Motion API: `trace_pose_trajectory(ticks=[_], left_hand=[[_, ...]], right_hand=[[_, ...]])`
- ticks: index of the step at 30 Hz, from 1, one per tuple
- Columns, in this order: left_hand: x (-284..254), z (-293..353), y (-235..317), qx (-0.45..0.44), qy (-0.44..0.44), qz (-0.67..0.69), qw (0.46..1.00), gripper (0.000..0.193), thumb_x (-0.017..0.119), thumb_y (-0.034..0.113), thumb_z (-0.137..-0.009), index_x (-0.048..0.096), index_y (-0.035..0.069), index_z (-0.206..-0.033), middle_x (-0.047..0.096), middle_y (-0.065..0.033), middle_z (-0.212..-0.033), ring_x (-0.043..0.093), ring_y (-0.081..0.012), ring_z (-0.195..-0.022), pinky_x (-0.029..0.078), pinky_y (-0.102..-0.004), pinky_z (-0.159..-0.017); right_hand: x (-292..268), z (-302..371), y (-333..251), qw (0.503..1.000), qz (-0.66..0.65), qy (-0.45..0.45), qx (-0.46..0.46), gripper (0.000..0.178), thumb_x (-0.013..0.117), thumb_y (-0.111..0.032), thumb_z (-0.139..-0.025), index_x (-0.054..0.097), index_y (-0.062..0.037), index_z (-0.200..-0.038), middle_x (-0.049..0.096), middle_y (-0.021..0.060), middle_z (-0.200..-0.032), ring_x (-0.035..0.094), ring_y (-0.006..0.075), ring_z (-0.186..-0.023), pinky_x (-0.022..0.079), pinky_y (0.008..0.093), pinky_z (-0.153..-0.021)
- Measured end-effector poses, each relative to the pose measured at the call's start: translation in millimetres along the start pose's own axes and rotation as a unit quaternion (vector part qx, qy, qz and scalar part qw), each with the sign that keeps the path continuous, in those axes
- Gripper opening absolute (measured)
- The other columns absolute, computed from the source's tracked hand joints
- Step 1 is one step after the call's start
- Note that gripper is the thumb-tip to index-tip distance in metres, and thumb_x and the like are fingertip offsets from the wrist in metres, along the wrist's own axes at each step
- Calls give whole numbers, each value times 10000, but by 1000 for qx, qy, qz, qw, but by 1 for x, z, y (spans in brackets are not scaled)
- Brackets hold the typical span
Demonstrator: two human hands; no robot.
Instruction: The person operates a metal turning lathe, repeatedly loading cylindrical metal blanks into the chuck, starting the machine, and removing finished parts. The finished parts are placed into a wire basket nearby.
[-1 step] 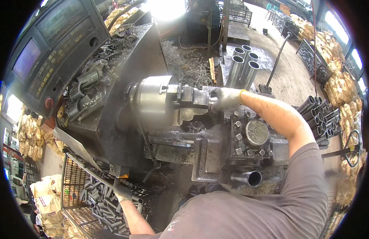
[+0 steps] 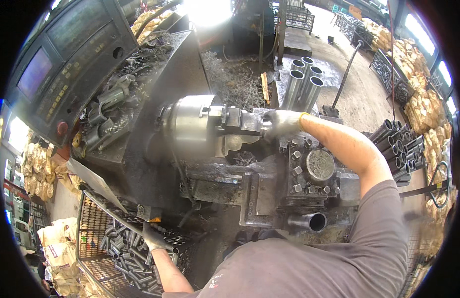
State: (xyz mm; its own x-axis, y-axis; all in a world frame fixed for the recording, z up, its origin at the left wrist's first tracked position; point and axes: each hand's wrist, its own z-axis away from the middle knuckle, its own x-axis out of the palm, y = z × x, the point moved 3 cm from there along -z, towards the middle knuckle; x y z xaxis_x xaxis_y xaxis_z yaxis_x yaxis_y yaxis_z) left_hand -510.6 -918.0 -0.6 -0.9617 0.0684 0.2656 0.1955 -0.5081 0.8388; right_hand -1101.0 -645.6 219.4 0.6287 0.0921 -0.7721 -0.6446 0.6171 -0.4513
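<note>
In a white work glove, my right hand (image 2: 284, 122) closes round the near end of a short bright metal workpiece (image 2: 265, 127). That piece sits at the jaws (image 2: 242, 120) of a large round lathe chuck (image 2: 193, 121); how far it reaches into them is hidden. My left hand (image 2: 153, 239), also gloved, is down at the lower left, beside a small yellow part (image 2: 154, 219) under the machine and above the rim of a mesh crate (image 2: 88, 233). Its fingers are too hidden to show a grip. Below my right forearm stands the square tool post (image 2: 319, 166) with several bolts.
Several upright steel tubes (image 2: 309, 92) stand beyond my right hand. A loose tube (image 2: 309, 222) lies in front of the tool post. Many short cut tubes (image 2: 133, 258) fill the crate. A control panel (image 2: 56, 74) rises at the left; stacked dark tubes (image 2: 396, 149) are at the right.
</note>
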Motion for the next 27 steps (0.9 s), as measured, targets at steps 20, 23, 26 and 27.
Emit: trace_pose_trajectory(ticks=[20,23,26,27], left_hand=[[289,-3,373,543,114,-656,512,826,566,357,-1037,128,176,-1715,730,-284,-1241,737,-454,-1090,560,-551,-974],[289,-48,404,409,107,-733,532,915,540,390,-1043,-24,193,-1737,749,-306,-1173,763,-429,-1043,567,-547,-922],[310,48,360,509,123,-626,578,812,552,404,-1050,210,59,-1700,646,-315,-1405,724,-435,-1157,581,-513,-946],[279,39,353,709,146,-476,500,734,578,420,-1060,354,36,-1644,630,-294,-1444,698,-425,-1212,570,-494,-1001]], right_hand=[[209,342,102,718,-358,583,131,291,770,-99,-961,739,56,-1205,765,97,-1104,700,143,-960,569,290,-872],[229,360,88,741,-343,560,137,301,774,-59,-915,741,43,-1196,777,89,-1074,707,149,-961,571,309,-896],[245,380,85,757,-292,559,170,313,788,-79,-900,748,31,-1190,783,69,-1032,702,133,-933,566,296,-866],[248,376,88,777,-278,544,153,319,795,-92,-898,751,27,-1191,785,62,-1019,698,122,-921,563,286,-851]])
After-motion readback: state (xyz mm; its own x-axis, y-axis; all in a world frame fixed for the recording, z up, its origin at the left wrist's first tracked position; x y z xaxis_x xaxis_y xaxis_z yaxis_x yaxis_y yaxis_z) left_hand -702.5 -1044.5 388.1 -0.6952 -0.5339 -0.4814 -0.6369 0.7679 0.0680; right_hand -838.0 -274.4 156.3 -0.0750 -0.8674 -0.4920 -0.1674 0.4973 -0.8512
